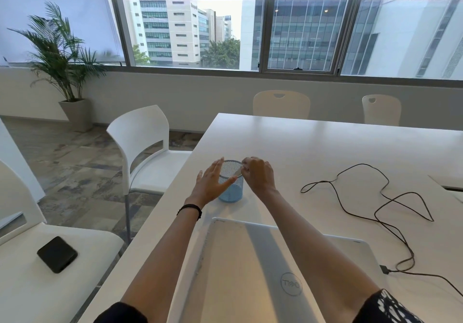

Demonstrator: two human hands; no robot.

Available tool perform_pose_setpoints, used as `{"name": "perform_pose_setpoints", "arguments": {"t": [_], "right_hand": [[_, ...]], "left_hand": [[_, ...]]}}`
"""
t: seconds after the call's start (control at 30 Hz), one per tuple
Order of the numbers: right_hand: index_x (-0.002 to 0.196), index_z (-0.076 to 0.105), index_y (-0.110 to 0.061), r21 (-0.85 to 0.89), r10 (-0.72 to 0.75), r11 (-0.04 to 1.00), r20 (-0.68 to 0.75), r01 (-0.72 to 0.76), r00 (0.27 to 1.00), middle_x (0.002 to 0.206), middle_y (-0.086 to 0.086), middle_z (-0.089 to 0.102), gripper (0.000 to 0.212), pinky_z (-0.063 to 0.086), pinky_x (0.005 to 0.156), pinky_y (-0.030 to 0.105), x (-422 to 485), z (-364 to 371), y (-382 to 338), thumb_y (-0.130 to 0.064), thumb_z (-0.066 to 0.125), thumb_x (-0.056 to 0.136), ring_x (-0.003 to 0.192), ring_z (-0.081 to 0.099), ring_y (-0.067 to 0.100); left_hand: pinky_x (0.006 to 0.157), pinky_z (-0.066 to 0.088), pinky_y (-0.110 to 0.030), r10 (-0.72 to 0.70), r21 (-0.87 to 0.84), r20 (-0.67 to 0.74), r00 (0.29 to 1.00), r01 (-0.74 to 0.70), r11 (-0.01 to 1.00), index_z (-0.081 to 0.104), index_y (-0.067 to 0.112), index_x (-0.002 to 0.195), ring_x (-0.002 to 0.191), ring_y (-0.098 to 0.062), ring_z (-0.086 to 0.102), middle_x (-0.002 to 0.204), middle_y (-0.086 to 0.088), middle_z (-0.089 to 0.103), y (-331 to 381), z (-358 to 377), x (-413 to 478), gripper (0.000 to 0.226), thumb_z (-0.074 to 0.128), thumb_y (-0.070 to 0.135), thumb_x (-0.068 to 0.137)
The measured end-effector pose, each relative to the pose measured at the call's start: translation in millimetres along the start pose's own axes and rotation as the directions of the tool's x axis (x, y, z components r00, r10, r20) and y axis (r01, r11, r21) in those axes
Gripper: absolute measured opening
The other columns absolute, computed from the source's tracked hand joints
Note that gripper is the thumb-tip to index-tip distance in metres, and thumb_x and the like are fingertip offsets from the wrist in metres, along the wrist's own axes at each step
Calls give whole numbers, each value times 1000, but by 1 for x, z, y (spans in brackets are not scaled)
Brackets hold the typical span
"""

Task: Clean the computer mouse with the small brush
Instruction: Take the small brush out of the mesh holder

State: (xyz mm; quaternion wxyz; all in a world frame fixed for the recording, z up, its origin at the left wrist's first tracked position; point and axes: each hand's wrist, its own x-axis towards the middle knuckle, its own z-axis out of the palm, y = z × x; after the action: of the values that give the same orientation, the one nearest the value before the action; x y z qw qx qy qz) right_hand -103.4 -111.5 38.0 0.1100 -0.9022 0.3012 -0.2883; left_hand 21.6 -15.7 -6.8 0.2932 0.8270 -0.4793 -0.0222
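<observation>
A blue mesh pen cup [230, 192] stands on the white table [325, 142] beyond a closed silver laptop. My left hand [213, 184] is spread open against the cup's left side. My right hand [258, 174] is at the cup's right rim with its fingers curled; something thin and pale seems pinched at the rim, too small to identify. No computer mouse and no clear brush are visible.
The closed laptop [263, 267] lies right in front of me. A black cable [390, 205] loops across the table at the right and plugs in by the laptop. White chairs [142, 147] stand at the left; a black wallet-like object [57, 254] lies on the nearest seat.
</observation>
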Motion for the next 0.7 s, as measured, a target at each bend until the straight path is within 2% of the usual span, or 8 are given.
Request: {"name": "perform_pose_setpoints", "arguments": {"t": [0.23, 0.4, 0.57, 0.67, 0.7], "right_hand": [[121, 66, -8, 169, 69, 984, -123, -47, 990, 110, 13, 73, 30, 46, 95, 37, -6, -3, -8, -4, 58, 92, 102, 68, 32], [116, 68, -2, 235, 69, 972, -265, -5, 962, 114, 16, 72, 26, 50, 92, 45, -14, -8, -8, -1, 61, 91, 95, 69, 35], [103, 71, 3, 417, 183, 909, -357, -19, 916, 93, 19, 74, 17, 55, 77, 33, -17, -25, -2, 3, 63, 88, 79, 70, 32], [101, 71, 4, 501, 282, 863, -371, -65, 885, 87, 19, 74, 16, 49, 68, 13, -20, -36, 4, 5, 62, 88, 73, 70, 31], [101, 71, 4, 518, 306, 852, -376, -76, 875, 85, 18, 74, 16, 48, 66, 11, -21, -39, 5, 4, 61, 88, 71, 71, 30]], "left_hand": [[114, 7, -57, -11, -36, 20, 1000, 12, 999, 6, 24, 148, 144, -24, 20, 158, -1, 15, 1, -2, 0, 82, 44, 62, 86], [113, 7, -57, -15, -36, 37, 999, 16, 999, 6, 24, 148, 144, -25, 18, 158, -1, 13, 0, -3, 1, 82, 44, 62, 87], [114, 10, -59, -26, -115, 63, 998, 33, 993, 3, 24, 149, 145, -25, 15, 159, 0, 8, 1, -1, 0, 83, 45, 60, 87], [114, 10, -60, -28, -162, 59, 998, 37, 986, 1, 24, 149, 145, -24, 14, 159, 1, 6, 2, 1, -1, 83, 46, 58, 88], [113, 9, -60, -27, -167, 58, 998, 36, 985, 0, 23, 149, 145, -24, 13, 159, 1, 6, 1, 1, -1, 83, 46, 57, 88]]}}
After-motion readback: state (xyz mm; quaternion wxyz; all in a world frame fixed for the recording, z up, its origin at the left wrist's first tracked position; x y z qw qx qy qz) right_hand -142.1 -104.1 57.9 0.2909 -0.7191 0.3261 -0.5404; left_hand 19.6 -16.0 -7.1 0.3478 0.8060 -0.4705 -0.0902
